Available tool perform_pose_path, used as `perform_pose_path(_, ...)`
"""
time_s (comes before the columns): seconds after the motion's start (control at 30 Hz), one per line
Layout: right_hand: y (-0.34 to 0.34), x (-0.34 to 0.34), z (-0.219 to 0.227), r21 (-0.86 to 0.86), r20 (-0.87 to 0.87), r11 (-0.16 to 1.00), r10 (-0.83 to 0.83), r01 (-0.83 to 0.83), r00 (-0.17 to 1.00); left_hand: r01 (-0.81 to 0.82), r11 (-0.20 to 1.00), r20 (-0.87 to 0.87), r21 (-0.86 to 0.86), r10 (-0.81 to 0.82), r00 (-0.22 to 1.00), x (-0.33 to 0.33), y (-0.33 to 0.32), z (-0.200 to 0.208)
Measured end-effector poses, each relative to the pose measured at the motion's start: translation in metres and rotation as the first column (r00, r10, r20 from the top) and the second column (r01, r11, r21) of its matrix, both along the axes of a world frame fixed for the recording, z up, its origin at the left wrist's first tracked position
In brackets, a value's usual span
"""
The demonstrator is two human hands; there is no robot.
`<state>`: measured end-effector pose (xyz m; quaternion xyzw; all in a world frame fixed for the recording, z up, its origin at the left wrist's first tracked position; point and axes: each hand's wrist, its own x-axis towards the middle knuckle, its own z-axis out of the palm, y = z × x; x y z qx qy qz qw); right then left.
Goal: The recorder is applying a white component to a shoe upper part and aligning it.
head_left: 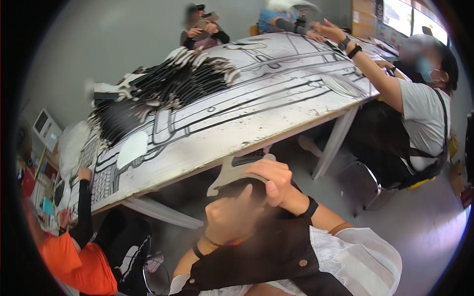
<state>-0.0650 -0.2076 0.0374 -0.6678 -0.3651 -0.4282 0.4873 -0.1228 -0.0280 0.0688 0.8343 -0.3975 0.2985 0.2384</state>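
My right hand (274, 178) grips a beige-grey curved flat piece (227, 176) with a dark strip along its upper part, held just off the table's near edge. The fingers lie over its right end. Nearer to me, my left hand (224, 217) is closed, with one digit pointing up below the piece. Blur hides whether that hand holds anything. On the far left of the table lie several overlapping black curved pieces with pale ends (187, 79). A white rounded sheet (132, 149) rests nearer the table's left end.
The long white table (276, 118) has black line drawings across it. A person in orange (81, 264) sits at left, a person in a pale shirt (419, 116) reaches over at right, and two people sit across. Table legs (335, 143) and a chair (363, 185) stand below.
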Motion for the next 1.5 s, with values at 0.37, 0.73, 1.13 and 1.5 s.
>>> perform_pose_path(0.37,0.005,-0.01,0.007,0.003,-0.019,1.0,0.026,-0.026,0.999,-0.263,0.945,0.292,-0.195,0.312,0.904,0.004,0.013,-0.003)
perform_pose_path(0.73,0.016,-0.008,0.009,-0.113,0.019,0.98,0.166,-0.163,0.986,-0.13,0.973,0.098,-0.189,0.15,0.984,0.016,0.019,-0.02)
perform_pose_path(1.13,0.015,-0.014,0.012,-0.176,0.053,0.963,0.218,-0.206,0.975,-0.093,0.931,-0.081,-0.353,0.068,0.994,0.011,0.02,-0.022)
perform_pose_path(1.5,0.023,-0.008,0.007,-0.267,0.031,0.928,0.279,-0.261,0.96,-0.164,0.959,-0.048,-0.233,0.157,0.986,0.019,0.026,-0.036)
